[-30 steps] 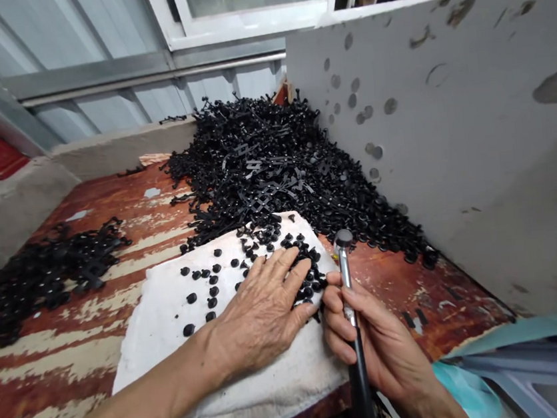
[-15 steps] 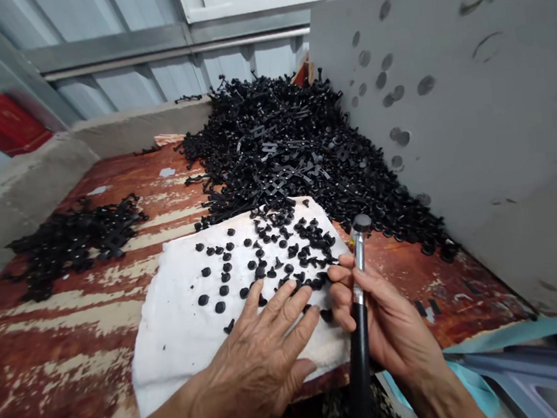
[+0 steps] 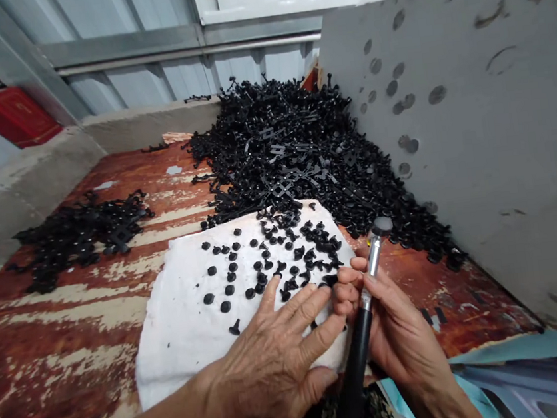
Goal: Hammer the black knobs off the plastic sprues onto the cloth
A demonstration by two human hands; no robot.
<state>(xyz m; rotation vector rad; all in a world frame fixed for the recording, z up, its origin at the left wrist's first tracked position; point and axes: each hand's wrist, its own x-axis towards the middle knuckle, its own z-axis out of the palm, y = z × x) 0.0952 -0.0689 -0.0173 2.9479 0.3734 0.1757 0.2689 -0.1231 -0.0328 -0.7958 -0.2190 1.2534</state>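
My left hand (image 3: 286, 342) lies with outstretched fingers over a white cloth (image 3: 183, 340). Its fingertips are among several small black mushroom-shaped pieces (image 3: 225, 306), some hidden beneath the hand. To its right, my right hand (image 3: 405, 329) is closed around a rod-shaped tool (image 3: 358, 354) with a black handle, a silver shaft and a round dark head. The tool stands tilted, its head up above the fingers. Most of the black pieces crowd the right half of the cloth, some with the stem up or lying on their side.
A big heap of black jointed parts (image 3: 281, 141) lies behind the cloth, against a grey panel (image 3: 492, 144). A smaller heap (image 3: 85, 234) is at left on the worn red-brown tabletop (image 3: 89, 311). A concrete ledge (image 3: 23, 177) with a red box (image 3: 14, 117) borders the left.
My left hand has slid right across the cloth, and a few black pieces near its fingers have shifted. The tool in my right hand leans more to the right. The view has shifted slightly.
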